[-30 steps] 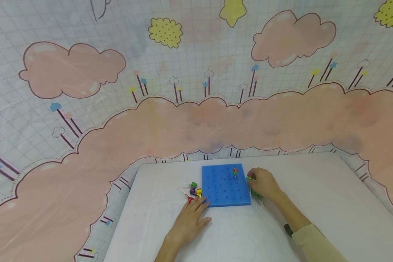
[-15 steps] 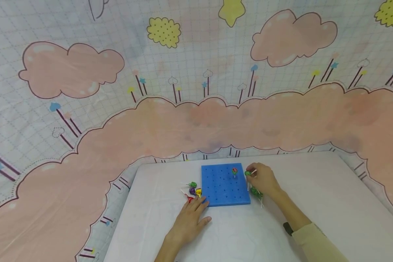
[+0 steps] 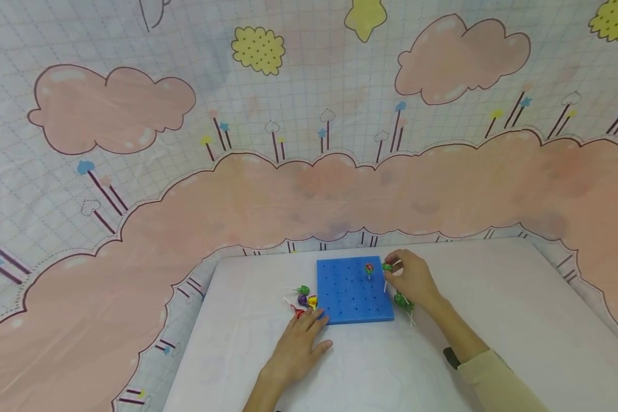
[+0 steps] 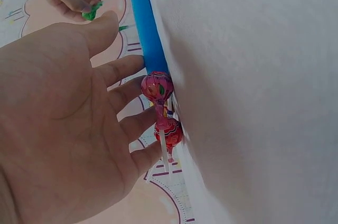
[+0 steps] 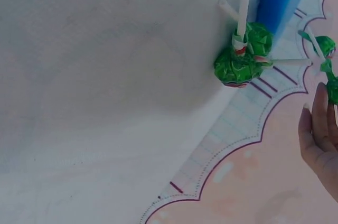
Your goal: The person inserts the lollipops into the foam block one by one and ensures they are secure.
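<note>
A blue board point(image 3: 354, 290) with rows of holes lies on the white surface point(image 3: 494, 320), in front of a cloud-print backdrop point(image 3: 309, 143). One red lollipop point(image 3: 369, 268) stands upright in the board near its far right corner. Left of the board lies a loose cluster of lollipops point(image 3: 304, 300), green, purple, yellow and red; more green ones point(image 3: 403, 302) lie off the right edge, partly hidden by the right hand point(image 3: 413, 281). That hand pinches a green lollipop point(image 3: 388, 267) by its stick, head up, just over the board's far right corner, close beside the red one. Where the stick's lower end sits is too small to make out. The left hand point(image 3: 297, 347) lies flat on the surface, fingers spread and straight, tips touching the board's near left corner and holding nothing.
</note>
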{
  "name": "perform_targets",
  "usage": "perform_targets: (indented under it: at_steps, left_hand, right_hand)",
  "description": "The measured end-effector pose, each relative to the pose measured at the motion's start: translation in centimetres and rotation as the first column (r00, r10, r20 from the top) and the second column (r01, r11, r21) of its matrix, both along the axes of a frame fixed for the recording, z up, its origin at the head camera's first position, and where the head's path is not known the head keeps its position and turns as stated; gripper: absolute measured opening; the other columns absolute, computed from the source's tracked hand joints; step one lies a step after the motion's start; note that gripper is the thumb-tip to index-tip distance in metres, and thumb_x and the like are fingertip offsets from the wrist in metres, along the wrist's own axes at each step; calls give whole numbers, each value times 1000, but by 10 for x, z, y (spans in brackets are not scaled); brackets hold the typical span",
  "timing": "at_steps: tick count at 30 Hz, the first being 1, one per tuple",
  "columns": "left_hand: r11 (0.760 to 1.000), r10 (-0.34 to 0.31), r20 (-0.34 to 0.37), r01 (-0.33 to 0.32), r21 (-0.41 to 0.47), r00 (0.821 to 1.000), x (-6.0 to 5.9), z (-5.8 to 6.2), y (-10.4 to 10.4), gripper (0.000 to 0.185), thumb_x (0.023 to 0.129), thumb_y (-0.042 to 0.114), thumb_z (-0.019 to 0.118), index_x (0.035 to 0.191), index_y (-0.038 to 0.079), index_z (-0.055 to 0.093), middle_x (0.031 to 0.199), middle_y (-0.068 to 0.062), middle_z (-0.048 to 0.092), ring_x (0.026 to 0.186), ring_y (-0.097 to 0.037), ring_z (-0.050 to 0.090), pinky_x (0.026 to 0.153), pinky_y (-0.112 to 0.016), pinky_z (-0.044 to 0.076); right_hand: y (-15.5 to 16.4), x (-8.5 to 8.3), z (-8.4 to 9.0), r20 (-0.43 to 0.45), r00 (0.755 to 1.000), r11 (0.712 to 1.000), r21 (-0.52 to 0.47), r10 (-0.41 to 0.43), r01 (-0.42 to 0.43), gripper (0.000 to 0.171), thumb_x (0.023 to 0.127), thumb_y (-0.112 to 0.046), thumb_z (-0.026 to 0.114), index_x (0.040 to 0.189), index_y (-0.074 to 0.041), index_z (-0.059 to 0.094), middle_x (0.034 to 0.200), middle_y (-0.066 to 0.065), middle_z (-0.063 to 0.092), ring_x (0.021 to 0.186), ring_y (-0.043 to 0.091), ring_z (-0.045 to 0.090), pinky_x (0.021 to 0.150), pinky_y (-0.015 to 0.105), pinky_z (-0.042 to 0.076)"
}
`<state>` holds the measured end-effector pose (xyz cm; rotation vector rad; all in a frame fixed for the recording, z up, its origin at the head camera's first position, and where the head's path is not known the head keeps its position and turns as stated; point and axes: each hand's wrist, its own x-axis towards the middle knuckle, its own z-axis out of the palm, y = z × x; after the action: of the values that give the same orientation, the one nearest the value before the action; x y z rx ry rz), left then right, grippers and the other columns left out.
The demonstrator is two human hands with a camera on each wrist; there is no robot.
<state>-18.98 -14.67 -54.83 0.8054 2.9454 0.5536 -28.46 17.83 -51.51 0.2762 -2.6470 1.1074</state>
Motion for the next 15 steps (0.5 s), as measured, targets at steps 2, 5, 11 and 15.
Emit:
perform_targets:
  at_steps: [2,5,11,15]
  left_hand:
    - [1000,-5,-10,5,11,1000,0,-1,0,59,106,47,56,153,11,53,163,-11,43,152,-40,35,120,-65,30]
    - [1000,-6,-12,6,3,1000,0,-2,0,60,107,49,54,153,11,53,163,-11,43,152,-40,35,120,-65,30]
    - [1000,8,35,-7,-24,999,0,0,1,59,107,46,56,155,12,51,165,-8,40,155,-36,31,123,-61,27]
    - [1000,8,24,-7,-24,1000,0,1,1,59,107,47,55,155,13,51,165,-8,40,154,-37,32,122,-62,28]
  right_hand:
    - [-1,1,1,-7,1000,1000,3,4,-4,25,92,-13,77,115,-6,68,109,10,69,96,25,70,80,43,62]
    - [-2,1,2,-16,1000,1000,7,5,-5,25,92,-13,78,115,-7,68,110,9,69,97,25,70,82,44,62]
    - [-4,2,1,-35,999,999,-24,33,-34,29,90,-9,80,116,-9,67,112,8,68,102,27,69,88,49,60]
    - [-7,3,0,-41,998,998,-33,50,-52,29,90,-7,80,116,-8,67,113,8,68,103,27,70,91,52,59]
